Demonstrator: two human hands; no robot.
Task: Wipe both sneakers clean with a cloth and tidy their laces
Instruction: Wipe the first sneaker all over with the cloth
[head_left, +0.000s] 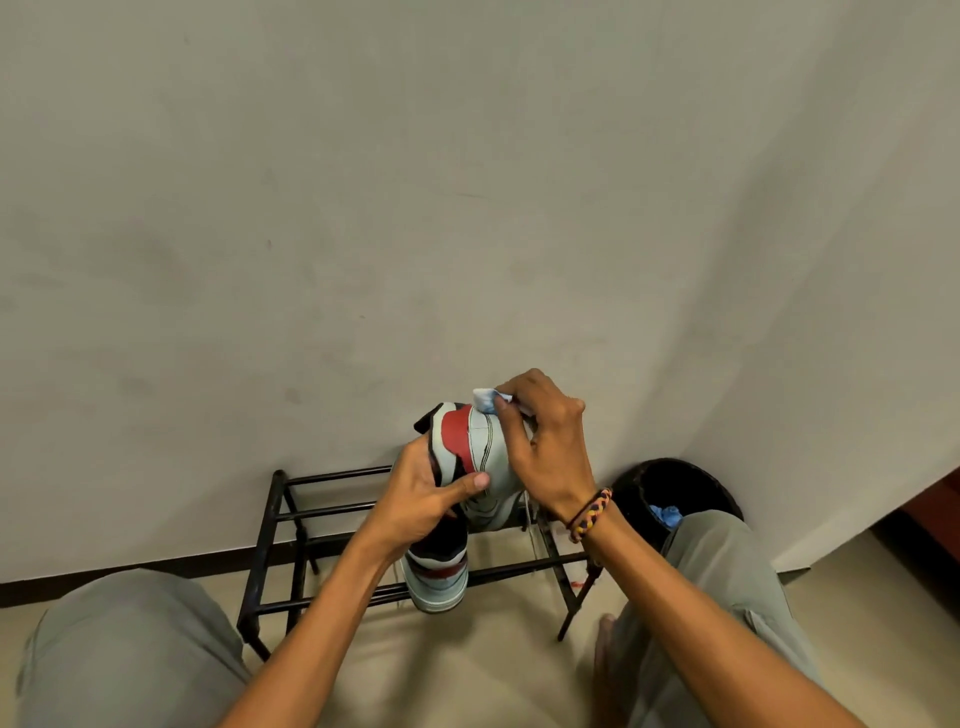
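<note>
1. Head view: the left hand (423, 496) holds one sneaker (480, 457) up in the air above the shoe rack (291, 514), thumb pressed flat on its side panel, the other fingers curled round the collar edge.
2. The right hand (545, 441) pinches a small pale-blue cloth (485, 399) against the raised end of that sneaker, fingers bent over the cloth and the shoe's far side.
3. The second sneaker (439, 579) sits on the rack's front bars, just below the held one, partly hidden by the left forearm.
4. Handling, as a judgement: the sneaker looks light enough for one hand; the panels look stiff, the collar softer. Collar and heel are the sure holds. The cloth is limp and small, so it needs fingertip pressure to stay put.
5. A loose lace (529, 512) hangs from the held sneaker towards the rack bars; it may snag there.
6. Edges: the wall (467, 208) stands close behind the rack; a dark bin (701, 473) stands near its right end; a knee sits on each side.
7. Open room lies mostly upward and towards the body, over the pale floor (467, 665).
</note>
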